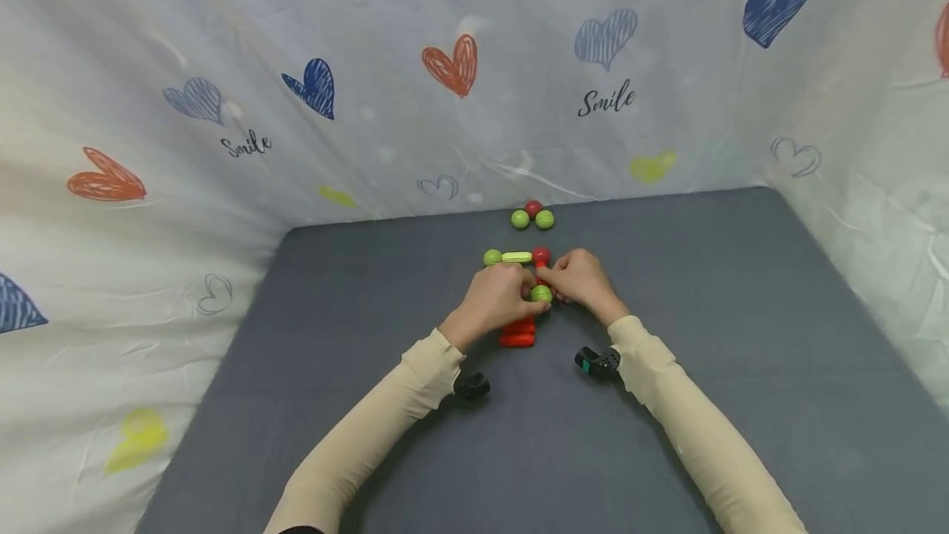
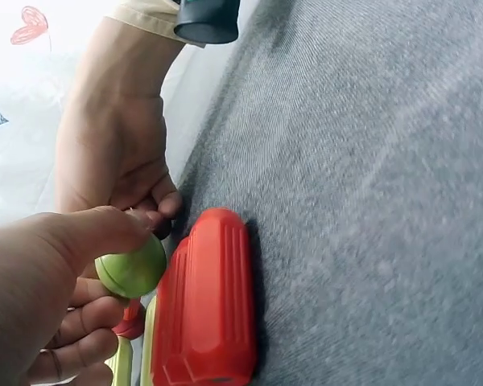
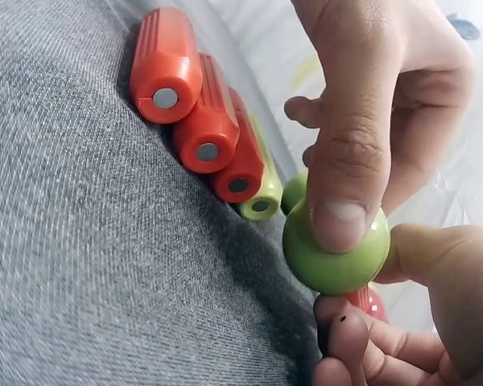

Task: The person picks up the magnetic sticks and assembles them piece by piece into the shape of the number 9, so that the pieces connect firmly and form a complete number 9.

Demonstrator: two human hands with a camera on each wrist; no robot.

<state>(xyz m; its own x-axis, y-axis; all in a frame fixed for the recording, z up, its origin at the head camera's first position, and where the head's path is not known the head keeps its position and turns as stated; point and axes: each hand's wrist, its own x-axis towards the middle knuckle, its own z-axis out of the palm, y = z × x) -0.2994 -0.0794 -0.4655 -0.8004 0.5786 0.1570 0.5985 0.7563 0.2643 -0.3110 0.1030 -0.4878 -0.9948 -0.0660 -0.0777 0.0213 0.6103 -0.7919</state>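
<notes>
Left hand: narrow grip, thumb and fingers pinching the green ball.
Green ball: in the left fingertips, thumb pad flat on its near side; at the near end of the red rod.
Right hand: fingers curled in, pinching the red rod just past the ball; exact contact partly hidden.
Red rod: between the right fingertips, running from the held ball toward a red ball.
Far side: yellow-green bar between that red ball and a second green ball.
Loose row: three red rods and a yellow-green rod side by side on grey cloth, beside the left hand.
</notes>
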